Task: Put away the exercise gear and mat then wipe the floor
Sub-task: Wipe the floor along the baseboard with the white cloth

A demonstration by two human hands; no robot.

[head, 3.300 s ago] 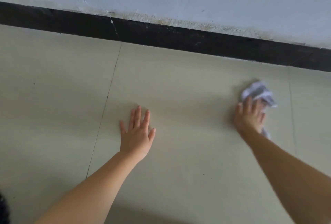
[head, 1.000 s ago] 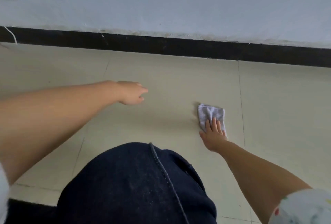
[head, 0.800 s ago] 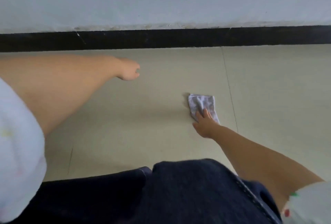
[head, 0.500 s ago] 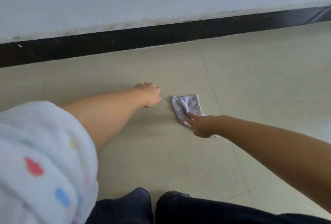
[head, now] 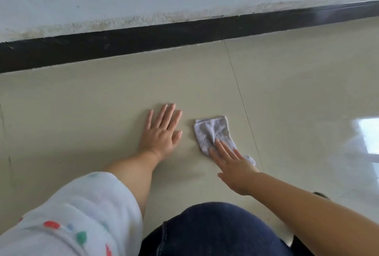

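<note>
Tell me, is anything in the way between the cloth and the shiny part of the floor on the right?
Nothing visible is. The right hand presses straight fingers on the cloth, and only bare tile floor lies toward the shiny patch. The left hand rests flat on the other side.

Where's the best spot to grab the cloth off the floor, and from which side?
Take the cloth at its far free end, near the hemmed edge, coming straight down from above. It lies flat on the tile floor, so probably only a top pinch that bunches the fabric works. The right hand presses the near end with straight fingers; the left hand rests flat beside it, apart.
</note>
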